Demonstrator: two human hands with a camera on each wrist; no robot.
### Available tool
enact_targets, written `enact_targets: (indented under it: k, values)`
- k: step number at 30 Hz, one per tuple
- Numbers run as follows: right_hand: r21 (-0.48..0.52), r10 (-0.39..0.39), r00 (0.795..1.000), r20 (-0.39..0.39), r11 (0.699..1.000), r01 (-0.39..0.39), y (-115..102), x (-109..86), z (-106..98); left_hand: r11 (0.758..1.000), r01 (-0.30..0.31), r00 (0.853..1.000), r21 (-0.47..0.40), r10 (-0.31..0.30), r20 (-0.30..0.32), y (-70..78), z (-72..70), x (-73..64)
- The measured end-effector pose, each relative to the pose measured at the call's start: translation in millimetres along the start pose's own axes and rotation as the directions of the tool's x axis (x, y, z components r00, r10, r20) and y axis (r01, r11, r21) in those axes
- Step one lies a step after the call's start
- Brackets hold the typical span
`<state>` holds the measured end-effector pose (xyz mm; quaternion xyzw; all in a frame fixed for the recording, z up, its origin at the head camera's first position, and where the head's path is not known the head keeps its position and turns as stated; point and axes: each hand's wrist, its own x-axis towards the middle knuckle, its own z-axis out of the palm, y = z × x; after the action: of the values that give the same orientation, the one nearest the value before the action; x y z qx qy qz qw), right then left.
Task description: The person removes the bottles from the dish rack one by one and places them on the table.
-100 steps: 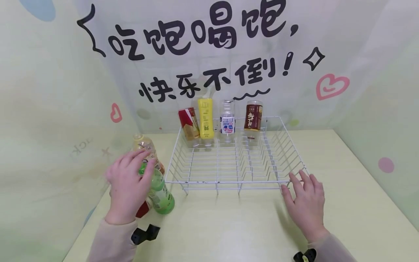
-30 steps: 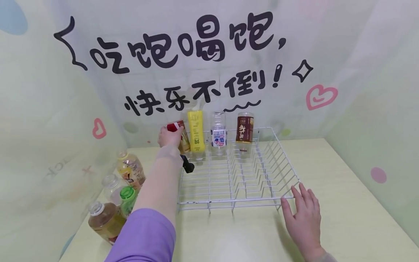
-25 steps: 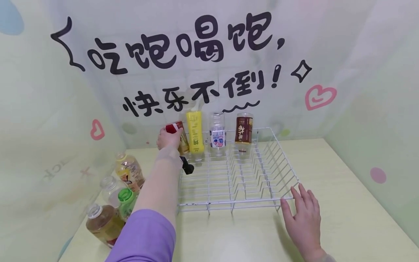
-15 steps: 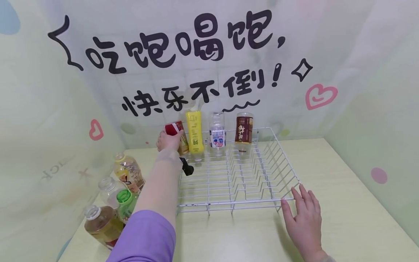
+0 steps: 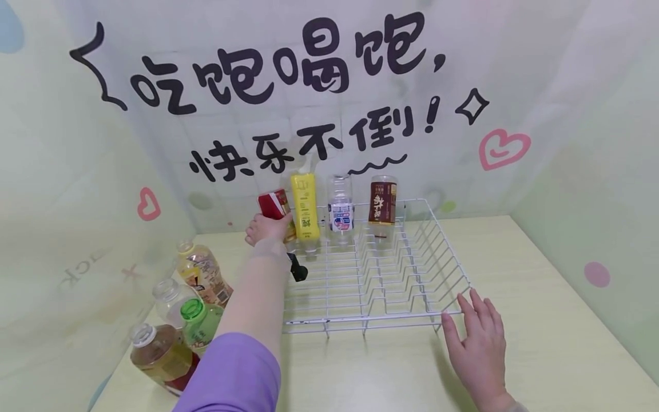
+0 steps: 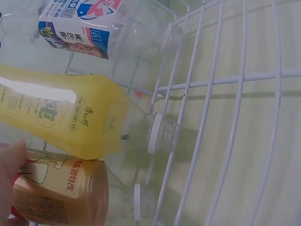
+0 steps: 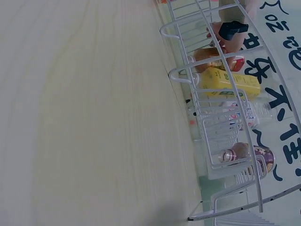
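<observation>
At the rack's back left corner, my left hand [image 5: 268,229] grips an upside-down bottle with a red and gold label [image 5: 273,205]. In the left wrist view its clear neck with a white ring points down at the wires, close beside a yellow-labelled bottle [image 6: 70,113]. Further right along the back stand an upturned clear bottle with a white and blue label [image 5: 341,214] and an upturned bottle with a maroon label [image 5: 383,200]. My right hand [image 5: 479,343], fingers extended, touches the front right corner of the white wire dish rack [image 5: 396,316].
Left of the rack, several uncapped bottles stand upright on the table [image 5: 556,320]: a peach-coloured one [image 5: 203,272], a clear one, a green one [image 5: 202,323] and a brown one [image 5: 165,357]. A printed curtain [image 5: 319,154] closes off the back and sides.
My left hand has gone from above the green bottle at the left to the red and gold bottle and grips it. The right hand stays at the rack's corner. The head view has shifted slightly.
</observation>
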<state>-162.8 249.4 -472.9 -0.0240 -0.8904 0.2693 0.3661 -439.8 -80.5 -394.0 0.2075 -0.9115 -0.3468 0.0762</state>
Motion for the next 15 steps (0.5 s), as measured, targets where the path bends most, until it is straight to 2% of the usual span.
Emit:
enact_targets:
  k: [8, 15]
  values:
    - [-0.004, -0.001, 1.000, -0.008, 1.000, 0.001, 4.0, -1.7, 1.7, 0.997, -0.015, 1.000, 0.082, 0.013, 0.028, -3.5, 9.5, 5.3]
    - [0.001, -0.010, 1.000, -0.007, 1.000, 0.010, 6.1, -0.8, 2.5, 0.998, -0.022, 1.000, 0.064, 0.022, 0.006, -4.3, 14.4, 7.7]
